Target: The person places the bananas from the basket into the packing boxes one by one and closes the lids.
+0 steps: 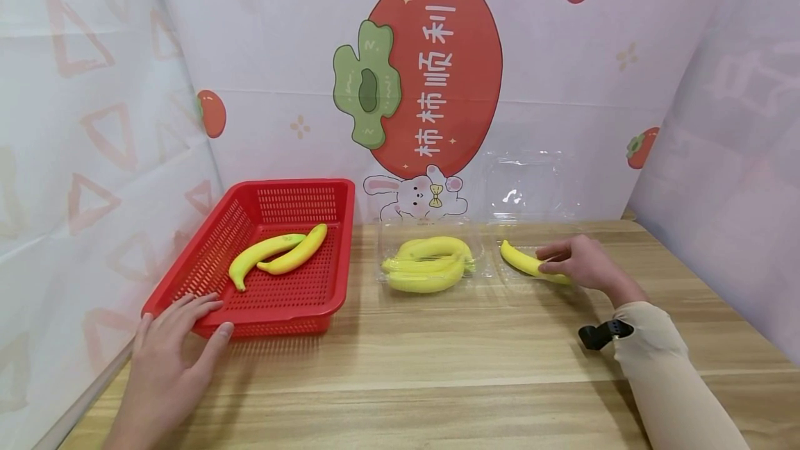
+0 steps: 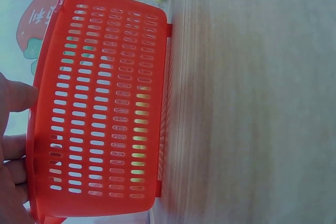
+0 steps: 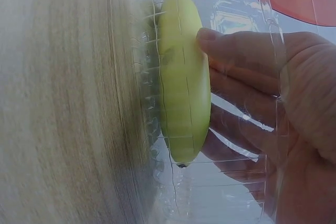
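My left hand (image 1: 171,353) rests on the near left corner of a red plastic basket (image 1: 269,323), fingers stretched over its rim. Two yellow bananas (image 1: 257,255) lie crossed inside the basket. At the right, my right hand (image 1: 584,262) holds a banana (image 1: 523,262) low in a clear plastic box whose lid (image 1: 525,189) stands raised at the back. Through the clear wall in the right wrist view, the thumb presses one side of this banana (image 3: 181,82), and the other fingers reach behind it.
Between basket and open box sits another clear box with several bananas (image 1: 428,276) in it. All stand on a wooden table (image 1: 406,373). A printed cloth (image 1: 275,54) hangs close behind, with cloth walls at left and right. A black strap (image 1: 605,333) is on the right wrist.
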Motion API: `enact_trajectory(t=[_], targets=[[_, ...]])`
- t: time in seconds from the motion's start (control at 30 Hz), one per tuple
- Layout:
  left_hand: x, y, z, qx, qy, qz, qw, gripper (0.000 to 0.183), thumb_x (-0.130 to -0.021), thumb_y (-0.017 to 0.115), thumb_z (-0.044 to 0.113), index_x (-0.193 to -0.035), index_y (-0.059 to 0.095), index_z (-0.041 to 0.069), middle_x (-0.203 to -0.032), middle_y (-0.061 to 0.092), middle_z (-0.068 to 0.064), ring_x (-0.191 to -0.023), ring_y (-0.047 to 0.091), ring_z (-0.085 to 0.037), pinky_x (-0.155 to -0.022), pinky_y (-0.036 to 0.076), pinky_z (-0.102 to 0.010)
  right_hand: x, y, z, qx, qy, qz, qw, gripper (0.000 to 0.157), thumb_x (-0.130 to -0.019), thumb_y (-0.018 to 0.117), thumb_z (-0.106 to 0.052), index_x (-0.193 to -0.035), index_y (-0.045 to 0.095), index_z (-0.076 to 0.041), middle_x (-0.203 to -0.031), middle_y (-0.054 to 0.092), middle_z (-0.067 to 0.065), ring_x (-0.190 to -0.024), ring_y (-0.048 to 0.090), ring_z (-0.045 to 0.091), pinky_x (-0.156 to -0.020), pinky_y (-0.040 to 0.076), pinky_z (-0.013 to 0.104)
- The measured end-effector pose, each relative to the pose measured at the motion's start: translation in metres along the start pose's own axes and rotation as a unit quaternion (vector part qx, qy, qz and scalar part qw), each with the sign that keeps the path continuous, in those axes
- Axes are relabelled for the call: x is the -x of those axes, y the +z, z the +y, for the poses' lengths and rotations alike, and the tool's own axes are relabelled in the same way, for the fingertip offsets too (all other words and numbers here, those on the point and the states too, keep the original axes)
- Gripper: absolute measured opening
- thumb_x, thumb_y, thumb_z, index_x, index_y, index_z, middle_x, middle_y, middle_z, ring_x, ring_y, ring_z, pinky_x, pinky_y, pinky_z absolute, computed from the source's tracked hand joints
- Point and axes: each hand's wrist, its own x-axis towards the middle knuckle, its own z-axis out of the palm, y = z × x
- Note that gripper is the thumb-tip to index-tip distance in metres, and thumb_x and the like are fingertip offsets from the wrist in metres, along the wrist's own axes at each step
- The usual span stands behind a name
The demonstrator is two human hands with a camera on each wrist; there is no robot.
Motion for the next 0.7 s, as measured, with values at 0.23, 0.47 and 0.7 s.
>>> enact_trajectory(t=[0.23,0.47,0.7], targets=[[0.000,0.000,0.000,0.002,0.003,0.001,1.0000,0.044,-0.100,0.073,0.026,-0.138,0.064,0.005,-0.145,0.062,-0.026,-0.142,0.043,-0.050,-0.133,-0.006,-0.068,0.000,0.000,-0.003,-0.010,0.010,0.011,1.000,0.043,-0.098,0.076,-0.034,-0.129,0.076,-0.004,-0.125,0.078,0.019,-0.114,0.074,0.035,-0.086,0.059,0.034],[0.000,-0.001,0.000,0.002,0.003,0.000,1.0000,0.044,-0.100,0.073,0.026,-0.138,0.064,0.005,-0.146,0.062,-0.026,-0.142,0.043,-0.050,-0.133,-0.006,-0.068,0.001,-0.006,-0.009,-0.020,0.027,0.022,0.999,0.052,-0.103,0.069,-0.042,-0.138,0.069,-0.003,-0.139,0.069,0.025,-0.136,0.057,0.052,-0.105,0.052,0.064],[0.000,0.000,0.000,0.002,0.008,0.005,1.0000,0.043,-0.100,0.073,0.026,-0.137,0.065,0.005,-0.144,0.063,-0.026,-0.141,0.044,-0.050,-0.133,-0.005,-0.067,0.003,-0.009,-0.014,-0.037,0.021,0.071,0.997,0.054,-0.107,0.063,-0.043,-0.142,0.065,-0.001,-0.144,0.065,0.026,-0.134,0.060,0.051,-0.103,0.056,0.062]])
